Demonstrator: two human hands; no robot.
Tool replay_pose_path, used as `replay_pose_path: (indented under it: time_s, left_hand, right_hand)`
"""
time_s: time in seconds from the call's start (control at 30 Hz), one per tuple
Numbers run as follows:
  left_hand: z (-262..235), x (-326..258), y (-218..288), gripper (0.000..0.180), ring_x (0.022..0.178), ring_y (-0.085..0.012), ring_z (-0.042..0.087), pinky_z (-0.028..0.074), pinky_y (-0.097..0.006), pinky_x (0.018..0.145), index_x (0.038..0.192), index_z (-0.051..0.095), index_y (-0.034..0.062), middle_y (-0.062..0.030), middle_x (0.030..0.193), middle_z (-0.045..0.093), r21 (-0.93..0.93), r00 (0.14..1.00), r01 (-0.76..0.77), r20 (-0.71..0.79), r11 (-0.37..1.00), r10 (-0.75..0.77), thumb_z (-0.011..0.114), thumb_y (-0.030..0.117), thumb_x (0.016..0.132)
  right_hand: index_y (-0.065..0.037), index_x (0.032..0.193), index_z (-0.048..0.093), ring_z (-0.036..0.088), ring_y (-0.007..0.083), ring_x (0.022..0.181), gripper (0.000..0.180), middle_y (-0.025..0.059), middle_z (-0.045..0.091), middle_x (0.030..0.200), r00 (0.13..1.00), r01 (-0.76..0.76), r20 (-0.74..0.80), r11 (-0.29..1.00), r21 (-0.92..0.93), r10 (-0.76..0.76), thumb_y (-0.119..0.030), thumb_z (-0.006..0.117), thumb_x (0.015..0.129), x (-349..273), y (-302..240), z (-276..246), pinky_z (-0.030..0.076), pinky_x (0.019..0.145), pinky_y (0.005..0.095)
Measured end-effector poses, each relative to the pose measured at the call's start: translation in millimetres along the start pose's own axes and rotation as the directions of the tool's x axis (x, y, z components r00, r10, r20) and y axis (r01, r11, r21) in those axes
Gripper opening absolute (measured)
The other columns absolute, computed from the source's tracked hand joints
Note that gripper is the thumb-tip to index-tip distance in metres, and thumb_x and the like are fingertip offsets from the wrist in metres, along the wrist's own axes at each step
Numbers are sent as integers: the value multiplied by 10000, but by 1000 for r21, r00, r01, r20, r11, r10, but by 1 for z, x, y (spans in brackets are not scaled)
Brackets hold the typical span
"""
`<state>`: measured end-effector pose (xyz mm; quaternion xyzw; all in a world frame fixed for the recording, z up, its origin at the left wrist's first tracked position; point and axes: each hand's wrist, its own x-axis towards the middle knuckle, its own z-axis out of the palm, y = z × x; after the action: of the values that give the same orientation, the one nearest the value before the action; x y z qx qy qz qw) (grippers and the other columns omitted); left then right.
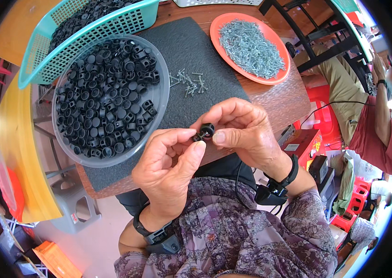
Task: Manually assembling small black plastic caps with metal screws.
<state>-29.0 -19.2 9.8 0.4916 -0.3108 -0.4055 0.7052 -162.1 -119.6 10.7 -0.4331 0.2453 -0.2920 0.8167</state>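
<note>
In front of my chest, both hands meet at a small round black plastic part (207,130). My right hand (248,132) pinches it between thumb and fingers. The thumb and index finger of my left hand (166,162) close on a smaller dark piece (197,138) against its left side; its exact kind is too small to make out. Left of my hands stands a clear round tub (101,164) full of similar black plastic parts (108,97). Several loose screws (190,83) lie on the dark grey mat (196,46) beyond my hands.
An orange-red plate (214,34) heaped with silver screws (251,48) sits at the far right of the wooden table (293,99). A teal basket (89,41) of black parts stands behind the tub. Another person (372,125) is at the right, near red stools (321,111).
</note>
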Motion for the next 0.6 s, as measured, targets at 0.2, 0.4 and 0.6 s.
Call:
replay_pose_path:
  time_s: [0.2, 0.4, 0.6]
  left_hand:
    - [-1, 1, -3, 196, 761, -72, 573, 469, -187, 655, 988, 599, -55, -59, 948, 563, 44, 999, -27, -23, 999, 28, 649, -85, 801]
    - [-1, 2, -7, 177, 702, -56, 547, 442, -172, 596, 940, 626, -39, -50, 884, 582, 154, 993, -96, -51, 983, 105, 688, -53, 776]
    - [-1, 3, -9, 177, 677, -49, 542, 428, -172, 569, 923, 637, -27, -40, 856, 594, 187, 991, -113, -47, 976, 124, 706, -39, 761]
  right_hand:
    - [1, 1031, 622, 589, 97, 877, 263, 64, 644, 976, 999, 4, -32, 996, -94, -7, 76, 644, 780, -1, 1, 2, 493, 806, 245]
    - [2, 1029, 623, 590, 99, 881, 265, 62, 643, 969, 998, -7, -55, 997, -74, 3, 87, 641, 779, -1, 2, 4, 494, 805, 239]
    - [11, 1038, 623, 594, 103, 904, 272, 73, 644, 991, 999, -14, -48, 995, -94, 9, 91, 640, 779, -2, 4, 1, 498, 821, 246]
